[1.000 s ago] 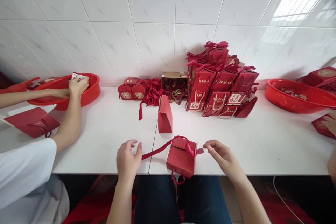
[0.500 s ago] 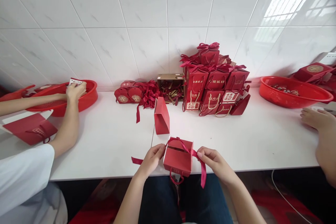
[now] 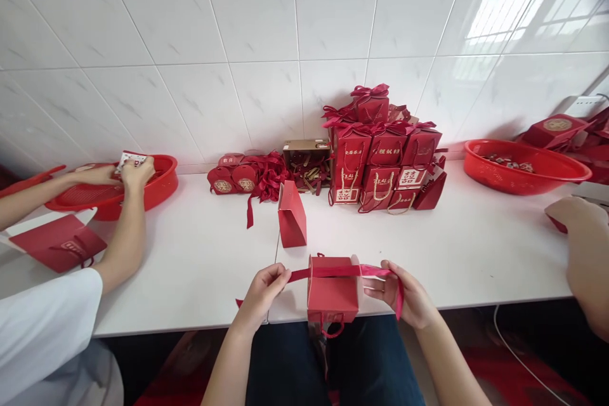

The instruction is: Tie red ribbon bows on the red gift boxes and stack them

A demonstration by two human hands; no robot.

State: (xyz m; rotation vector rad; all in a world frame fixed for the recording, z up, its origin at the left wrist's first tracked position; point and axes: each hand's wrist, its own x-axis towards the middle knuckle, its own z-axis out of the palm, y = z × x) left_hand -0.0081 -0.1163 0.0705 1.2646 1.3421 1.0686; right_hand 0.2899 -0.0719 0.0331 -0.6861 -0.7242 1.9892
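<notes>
White tiles (image 3: 261, 6) back a white table (image 3: 200, 279), where my left hand (image 3: 269, 282) pinches one side of a red ribbon (image 3: 335, 271), thumb closed against fingers. My right hand (image 3: 397, 292) holds the other side near its fingertips, lower fingers extended, and the ribbon stretches straight across a red box (image 3: 333, 297) at the table's near edge. Beyond it I see an upright carton (image 3: 292, 219) and stacked, bow-topped boxes (image 3: 387, 149).

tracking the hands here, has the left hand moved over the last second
Yes, to the right: the left hand was left of the table seam; now it reaches across that line, pinching the ribbon.
</notes>
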